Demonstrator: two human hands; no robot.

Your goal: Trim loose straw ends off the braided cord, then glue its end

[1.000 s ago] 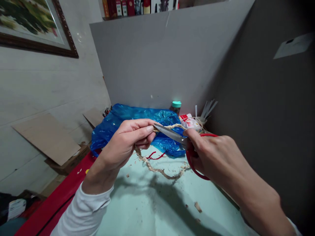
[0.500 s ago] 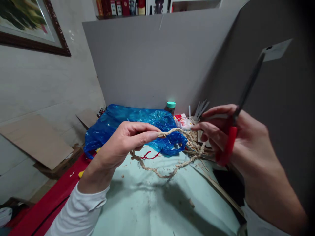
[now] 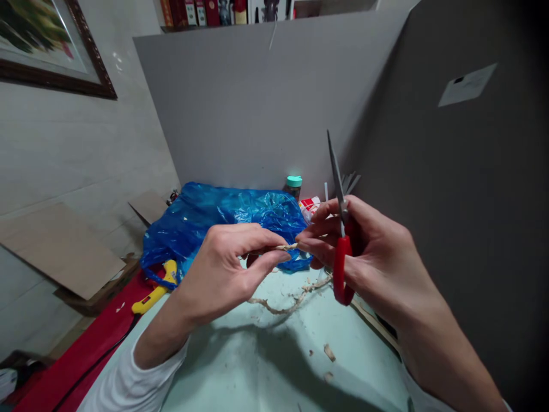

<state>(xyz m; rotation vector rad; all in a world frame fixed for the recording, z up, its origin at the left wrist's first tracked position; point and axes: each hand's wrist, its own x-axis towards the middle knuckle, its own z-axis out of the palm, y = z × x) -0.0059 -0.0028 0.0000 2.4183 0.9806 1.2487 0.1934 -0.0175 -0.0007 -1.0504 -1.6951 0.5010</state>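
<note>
One pale rope (image 3: 291,246) is pinched by the left hand (image 3: 235,269) and the right hand (image 3: 377,252) above the middle of the table (image 3: 231,366), the right also clasping scissors (image 3: 342,257), blades up; the strand that shows is already twisted, how much is left I cannot tell, and a rough, slack stretch dips near the right edge

No legible text. White label (image 3: 467,86) on the right grey panel (image 3: 472,200): unreadable. Pale spines (image 3: 196,12), far side: print too small.
</note>
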